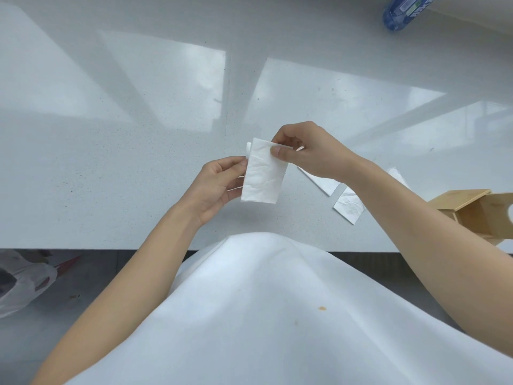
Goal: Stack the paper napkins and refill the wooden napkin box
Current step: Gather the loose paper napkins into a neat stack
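Observation:
A folded white paper napkin (pixel 263 173) hangs in the air above the white table, with the edges of more napkins showing behind it. My right hand (pixel 308 151) pinches its top right corner between thumb and fingers. My left hand (pixel 219 184) holds the napkins from the left side, fingers behind them. Two more napkins (pixel 347 204) lie flat on the table to the right, partly hidden by my right forearm. The wooden napkin box (pixel 472 215) stands open at the right edge of the table, cut off by the frame.
The white table (pixel 125 162) reaches far back and left. A blue plastic bottle (pixel 402 12) lies at the far right. A plastic bag (pixel 22 282) sits on the floor at lower left. My white garment fills the foreground.

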